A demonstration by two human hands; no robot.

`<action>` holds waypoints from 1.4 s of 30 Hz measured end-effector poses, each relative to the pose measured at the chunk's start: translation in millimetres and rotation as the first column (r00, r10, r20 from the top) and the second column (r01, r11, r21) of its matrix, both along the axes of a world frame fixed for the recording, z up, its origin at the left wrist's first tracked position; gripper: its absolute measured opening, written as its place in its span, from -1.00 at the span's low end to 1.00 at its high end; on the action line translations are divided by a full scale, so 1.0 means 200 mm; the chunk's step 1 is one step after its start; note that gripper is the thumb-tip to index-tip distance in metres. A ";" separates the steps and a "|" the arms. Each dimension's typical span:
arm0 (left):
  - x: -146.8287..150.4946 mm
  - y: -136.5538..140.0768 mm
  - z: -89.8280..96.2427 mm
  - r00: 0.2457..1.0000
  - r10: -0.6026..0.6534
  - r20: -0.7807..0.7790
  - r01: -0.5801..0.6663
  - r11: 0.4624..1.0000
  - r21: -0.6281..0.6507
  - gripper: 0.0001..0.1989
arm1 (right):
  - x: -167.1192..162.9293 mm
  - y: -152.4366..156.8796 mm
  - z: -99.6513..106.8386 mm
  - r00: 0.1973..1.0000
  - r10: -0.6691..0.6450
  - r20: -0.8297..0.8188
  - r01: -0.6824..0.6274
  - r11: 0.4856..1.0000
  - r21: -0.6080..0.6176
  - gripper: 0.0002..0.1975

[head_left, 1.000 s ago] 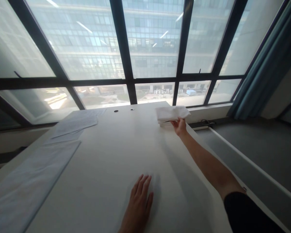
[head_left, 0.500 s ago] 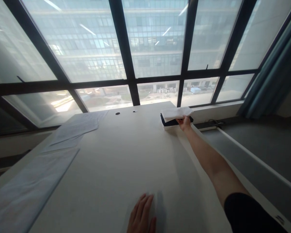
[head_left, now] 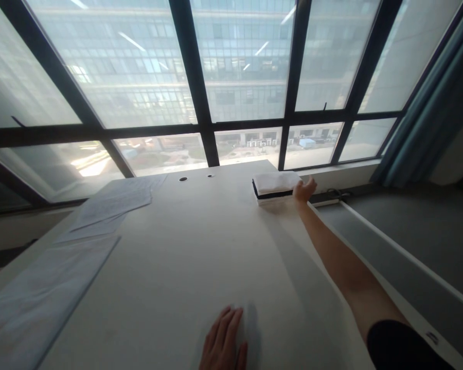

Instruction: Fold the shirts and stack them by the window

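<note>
On the far right corner of the white table (head_left: 200, 252) lies a stack of folded cloth. A white folded cloth (head_left: 275, 181) is on top, a black folded cloth (head_left: 274, 195) under it, and a further white layer (head_left: 266, 202) at the bottom. My right hand (head_left: 304, 190) is at the stack's right end, fingers apart and holding nothing; whether it touches the cloth I cannot tell. My left hand (head_left: 224, 339) rests on the tabletop at the near edge of view, fingers stretched out, with nothing in it.
Large white sheets (head_left: 111, 203) lie along the table's left side, with a bigger white sheet (head_left: 50, 303) nearer. Two cable holes show near the back edge, one of them a dark round hole (head_left: 182, 179). Windows stand behind; a blue curtain (head_left: 420, 113) hangs at right.
My right hand has let go of the top white cloth and moved to the stack's right end. That cloth now lies flatter and squarer on the black one. My left hand stays put.
</note>
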State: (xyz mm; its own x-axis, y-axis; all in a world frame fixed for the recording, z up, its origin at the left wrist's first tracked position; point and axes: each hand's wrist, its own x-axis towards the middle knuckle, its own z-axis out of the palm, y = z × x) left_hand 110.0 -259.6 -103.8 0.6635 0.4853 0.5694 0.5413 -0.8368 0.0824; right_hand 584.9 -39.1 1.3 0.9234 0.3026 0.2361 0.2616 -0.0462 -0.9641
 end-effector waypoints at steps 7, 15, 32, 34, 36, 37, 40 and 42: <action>0.00 0.00 0.00 1.000 0.015 -0.025 -0.014 0.999 0.028 -0.57 | -0.03 0.14 0.02 0.798 0.390 0.459 0.067 0.700 -0.711 -0.30; 0.01 -0.01 0.01 0.999 0.013 -0.033 -0.015 0.999 -0.037 -0.49 | -0.08 0.19 -0.04 0.837 0.394 0.380 -0.173 0.850 -0.498 -0.33; 0.09 -0.15 0.20 0.996 0.078 -0.040 -0.087 0.871 -0.483 -0.48 | -1.14 -0.33 -0.36 0.578 0.729 0.367 -0.326 0.619 -0.715 -0.49; 0.10 -0.15 0.20 0.997 0.080 -0.017 -0.077 0.852 -0.519 -0.46 | -1.27 -0.45 -0.42 0.492 0.796 0.352 -0.321 0.542 -0.777 -0.48; 0.11 -0.15 0.19 0.997 0.074 0.004 -0.060 0.843 -0.535 -0.46 | -1.35 -0.55 -0.44 0.417 0.835 0.360 -0.297 0.499 -0.814 -0.47; 0.11 -0.15 0.19 0.998 0.067 0.011 -0.050 0.841 -0.538 -0.46 | -1.38 -0.59 -0.44 0.388 0.846 0.365 -0.284 0.486 -0.826 -0.46; 0.11 -0.15 0.19 0.999 0.046 0.023 -0.027 0.844 -0.536 -0.48 | -1.44 -0.69 -0.43 0.338 0.864 0.373 -0.252 0.465 -0.849 -0.44; 0.11 -0.15 0.20 0.999 0.032 0.040 -0.006 0.848 -0.530 -0.52 | -1.47 -0.74 -0.43 0.326 0.867 0.377 -0.233 0.460 -0.857 -0.43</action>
State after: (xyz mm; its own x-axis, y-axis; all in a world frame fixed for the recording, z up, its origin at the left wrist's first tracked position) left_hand 132.1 -290.3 -64.2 0.6306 0.7342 0.2516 0.5418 -0.6485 0.5346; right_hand 291.6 -186.1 -84.8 0.0140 0.9850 0.1718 0.9794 0.0210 -0.2007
